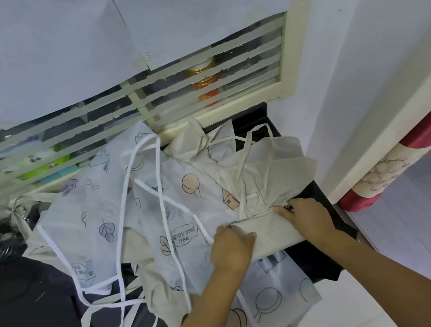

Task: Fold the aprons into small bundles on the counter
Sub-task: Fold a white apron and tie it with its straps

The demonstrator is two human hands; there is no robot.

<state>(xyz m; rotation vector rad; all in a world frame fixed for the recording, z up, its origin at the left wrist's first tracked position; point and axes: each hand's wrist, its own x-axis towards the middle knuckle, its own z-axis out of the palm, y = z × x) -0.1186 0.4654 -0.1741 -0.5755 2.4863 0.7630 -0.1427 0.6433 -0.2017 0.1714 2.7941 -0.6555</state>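
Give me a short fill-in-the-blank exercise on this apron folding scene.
1. The left hand and right hand grip a folded apron coloured ____.
2. The printed apron reads "happy and ____".
3. The printed apron lies to the ____ of the folded one.
Missing words: beige, free, left.

Bright, diffuse, cool light; only faint shadows. Fisheye bows the cream slatted window frame (291,48); detail behind its slats is blurry.
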